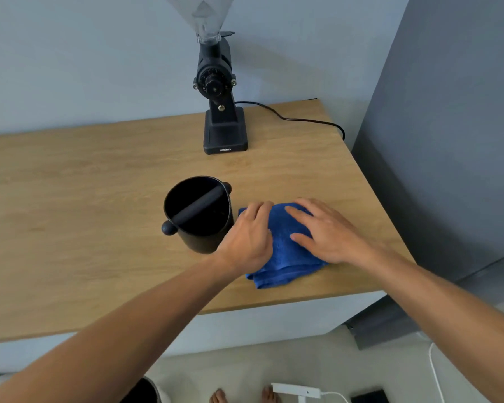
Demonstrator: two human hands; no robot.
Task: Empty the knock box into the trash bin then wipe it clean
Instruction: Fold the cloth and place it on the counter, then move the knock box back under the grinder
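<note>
The wooden worktop (99,184) carries everything at hand: a black coffee grinder (220,91) at the back by the wall, the knock box (198,213) upright near the middle with its bar across the mouth, and a folded blue cloth (285,257) just to its right. A dark bin (141,392) shows only as a rim at the bottom edge, on the floor under the near edge of the worktop. Both hands lie on the cloth: the left hand (249,237) is curled over its left edge, close beside the box wall, its grip apparently closing on the fabric though the fingertips are hidden; the right hand (323,231) rests flat with fingers spread, pinning the cloth rather than holding it. The box interior looks dark and mostly bare, so the wiping seems the step in hand. To do it well, bunch the cloth into one hand, steady the box with the other, and work around the bar and inner wall.
</note>
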